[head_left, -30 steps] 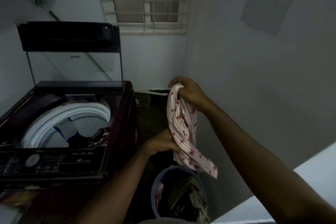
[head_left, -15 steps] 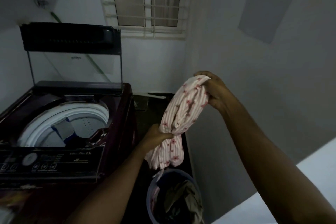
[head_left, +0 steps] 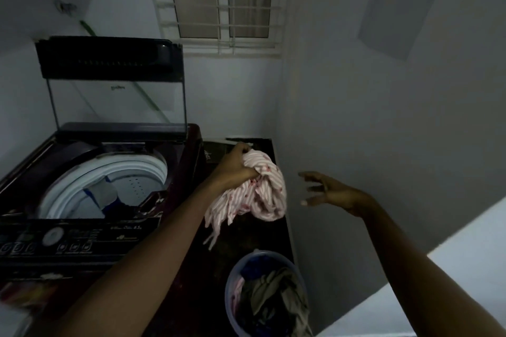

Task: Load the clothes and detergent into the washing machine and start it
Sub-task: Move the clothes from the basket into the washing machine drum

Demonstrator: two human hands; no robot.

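**Striped garment held beside the open washer**

The washing machine (head_left: 82,241) stands on the left with its lid (head_left: 115,96) upright and its drum (head_left: 90,180) exposed. A basket (head_left: 228,293) of clothes sits near, to its right. The left hand (head_left: 235,167) holds the bunched striped garment (head_left: 268,191) in a closed grip, just right of the machine. The right hand (head_left: 328,191) hovers further right, fingers spread, grip wide.

Dim rm, plain pale bluish walls (head_left: 356,117); barred window (head_left: 219,0) w/ white frame in back wall, dark floor (head_left: 254,235) below, white ledge (head_left: 471,268) lower rt.
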